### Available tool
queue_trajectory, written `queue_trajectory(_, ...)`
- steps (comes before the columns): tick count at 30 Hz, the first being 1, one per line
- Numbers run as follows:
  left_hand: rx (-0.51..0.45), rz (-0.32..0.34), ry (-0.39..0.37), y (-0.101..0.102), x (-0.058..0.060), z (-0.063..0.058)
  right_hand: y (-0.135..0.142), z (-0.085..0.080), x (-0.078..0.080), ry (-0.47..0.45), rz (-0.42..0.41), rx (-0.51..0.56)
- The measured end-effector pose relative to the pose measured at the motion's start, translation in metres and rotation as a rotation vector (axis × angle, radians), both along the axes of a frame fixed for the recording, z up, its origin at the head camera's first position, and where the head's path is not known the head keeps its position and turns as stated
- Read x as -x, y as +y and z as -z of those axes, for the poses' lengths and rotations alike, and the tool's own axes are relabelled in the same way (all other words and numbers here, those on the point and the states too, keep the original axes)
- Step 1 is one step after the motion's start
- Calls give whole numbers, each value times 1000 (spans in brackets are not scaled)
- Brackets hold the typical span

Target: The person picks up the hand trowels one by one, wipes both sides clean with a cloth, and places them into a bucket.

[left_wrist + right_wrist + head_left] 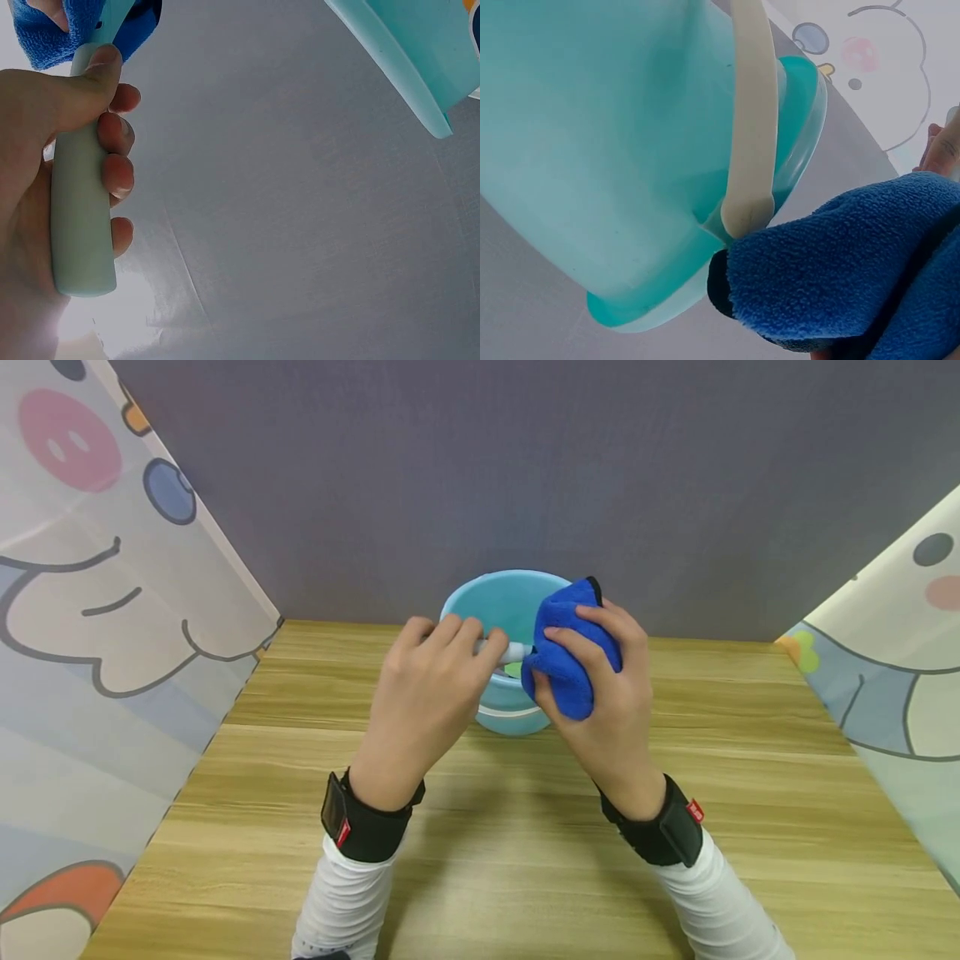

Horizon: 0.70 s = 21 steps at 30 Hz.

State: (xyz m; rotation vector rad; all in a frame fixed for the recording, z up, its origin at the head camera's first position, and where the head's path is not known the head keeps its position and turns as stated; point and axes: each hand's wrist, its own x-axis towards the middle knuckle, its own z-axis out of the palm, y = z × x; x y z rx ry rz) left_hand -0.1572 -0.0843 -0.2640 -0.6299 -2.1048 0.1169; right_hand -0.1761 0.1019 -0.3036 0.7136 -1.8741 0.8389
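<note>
My left hand point(431, 693) grips the pale green handle point(82, 210) of a tool whose neck point(114, 19) is turquoise. The tool's far end is hidden, so its kind does not show. A blue towelling cloth point(562, 610) with black edging is folded against the tool just past the handle. My right hand point(611, 710) holds this bunched cloth, with the thumb on the near side and fingers spread over the top. Both hands are over the near rim of a light blue bucket point(491, 597).
The bucket's white handle point(751, 127) hangs down on its near side. Something light green point(513, 670) shows inside the bucket. A wooden tabletop point(480, 893) lies below, a grey panel point(480, 468) stands behind, and cartoon-printed sheets point(112, 635) flank both sides.
</note>
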Motion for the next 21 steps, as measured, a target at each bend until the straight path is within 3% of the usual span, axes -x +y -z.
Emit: queue_trajectory(21,-68,-21,-33,-6,0,-2,0,3,2,40,-27,-2)
